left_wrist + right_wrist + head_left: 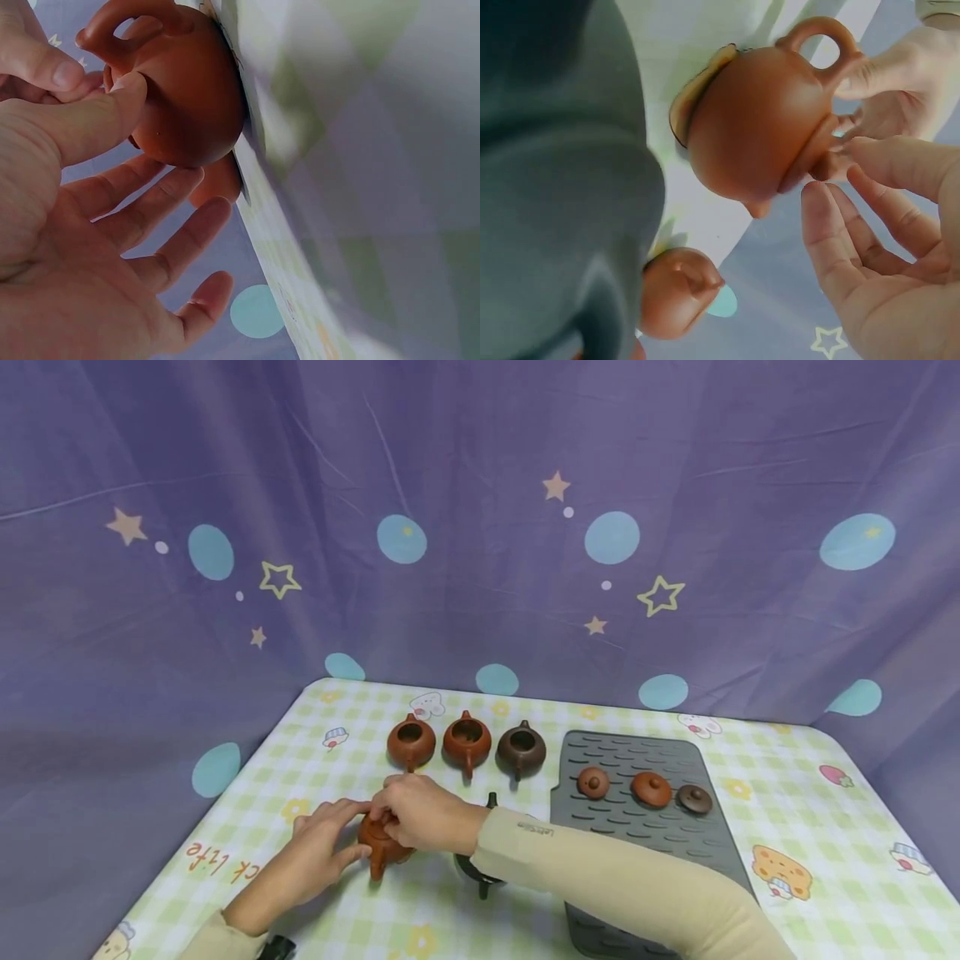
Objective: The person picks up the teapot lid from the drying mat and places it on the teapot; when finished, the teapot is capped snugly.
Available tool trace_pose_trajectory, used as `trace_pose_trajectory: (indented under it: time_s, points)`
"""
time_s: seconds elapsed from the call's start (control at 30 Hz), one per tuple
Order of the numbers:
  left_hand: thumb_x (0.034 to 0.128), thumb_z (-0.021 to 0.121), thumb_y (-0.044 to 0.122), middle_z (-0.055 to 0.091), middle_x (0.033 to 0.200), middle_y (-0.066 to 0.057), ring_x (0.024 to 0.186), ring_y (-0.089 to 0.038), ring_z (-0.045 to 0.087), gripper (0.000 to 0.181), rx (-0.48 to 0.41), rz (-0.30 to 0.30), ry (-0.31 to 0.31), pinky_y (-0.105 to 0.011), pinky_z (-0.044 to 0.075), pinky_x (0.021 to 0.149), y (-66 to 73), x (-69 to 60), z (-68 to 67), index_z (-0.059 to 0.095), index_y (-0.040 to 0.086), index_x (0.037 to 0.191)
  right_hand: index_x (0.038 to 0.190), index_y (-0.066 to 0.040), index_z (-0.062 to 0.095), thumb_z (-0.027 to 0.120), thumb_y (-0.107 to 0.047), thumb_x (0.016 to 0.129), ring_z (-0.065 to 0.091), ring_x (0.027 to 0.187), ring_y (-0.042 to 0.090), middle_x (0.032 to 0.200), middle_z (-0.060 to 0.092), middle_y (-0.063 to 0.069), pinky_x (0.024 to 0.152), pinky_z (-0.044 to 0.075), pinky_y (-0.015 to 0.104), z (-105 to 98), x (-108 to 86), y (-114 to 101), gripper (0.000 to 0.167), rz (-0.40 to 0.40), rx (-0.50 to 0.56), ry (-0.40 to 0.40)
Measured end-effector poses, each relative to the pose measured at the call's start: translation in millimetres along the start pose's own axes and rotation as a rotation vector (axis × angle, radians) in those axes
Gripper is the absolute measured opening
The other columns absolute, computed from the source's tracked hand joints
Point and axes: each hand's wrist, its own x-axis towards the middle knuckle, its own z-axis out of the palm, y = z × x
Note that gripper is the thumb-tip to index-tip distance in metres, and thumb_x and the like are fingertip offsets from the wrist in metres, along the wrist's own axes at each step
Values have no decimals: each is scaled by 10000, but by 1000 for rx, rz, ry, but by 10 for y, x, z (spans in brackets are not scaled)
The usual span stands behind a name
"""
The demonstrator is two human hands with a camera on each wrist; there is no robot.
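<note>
An orange-brown clay teapot (pixel 377 853) stands on the tablecloth at the front left, its handle toward me. From the left side my left hand (pixel 318 852) holds its body, thumb near the handle and fingertips across from it. My right hand (pixel 423 810) reaches over the top and pinches the knob of the teapot's lid (pixel 810 154), which sits on the opening. Beside my right forearm is a black teapot (pixel 480 870), partly covered by the sleeve; it looms large and dark in the right wrist view.
Behind stand three lidless teapots: a reddish-brown one (pixel 411 745), an orange-red one (pixel 467 743) and a dark brown one (pixel 522 752). On the right, a grey ridged mat (pixel 622 752) carries a light brown lid (pixel 593 783), an orange-red lid (pixel 652 790) and a dark brown lid (pixel 695 799).
</note>
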Motion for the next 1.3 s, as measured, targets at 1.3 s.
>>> trace_pose_trajectory:
  time_s: [1.3]
  points:
    - [850,715,345,566,1214,-71,1047,-264,490,546,200,373,-106,-456,399,870,776,1508,-180,556,80,1299,1015,-151,703,709,-37,825,620,824,164,956,612,-32,706,501,323,-888,-1961,999,222,446,-7,318]
